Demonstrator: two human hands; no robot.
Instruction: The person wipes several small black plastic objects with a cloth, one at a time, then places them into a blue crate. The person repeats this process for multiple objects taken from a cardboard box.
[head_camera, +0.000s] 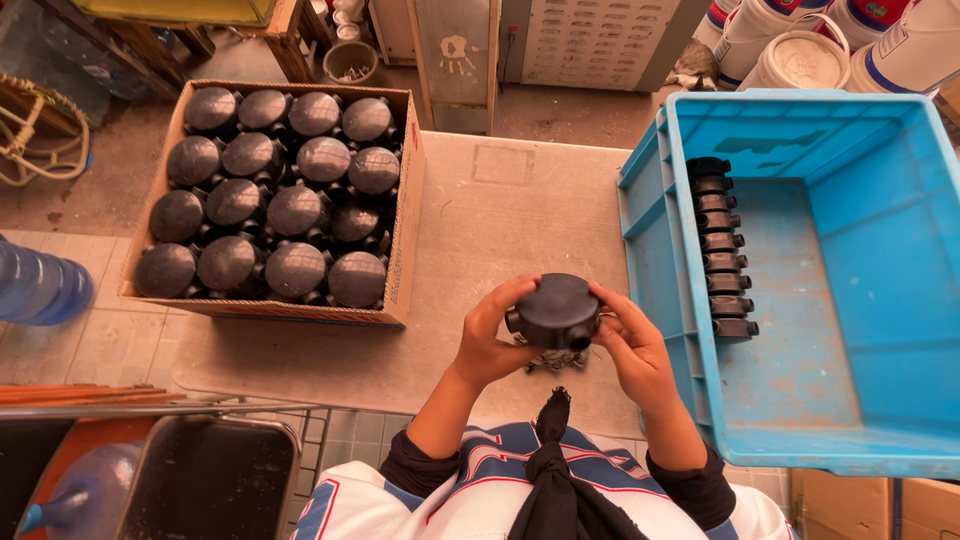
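A round black plastic junction box (557, 311) with short outlet stubs sits between both my hands above the table's near edge. My left hand (487, 340) grips its left side with fingers curled over the rim. My right hand (630, 345) holds its right side, thumb against the body. Something small and metallic shows just beneath the box, partly hidden. To the left stands a cardboard carton (405, 235) packed with several identical black round boxes (296, 212). On the right, a blue plastic crate (850, 290) holds a row of several black parts (722, 252) against its left wall.
The pale table top (510, 215) carries the carton and crate. White buckets (800, 55) stand at the far right. A blue water bottle (40, 285) lies at the left. A metal tray (210, 480) and another bottle sit at the lower left.
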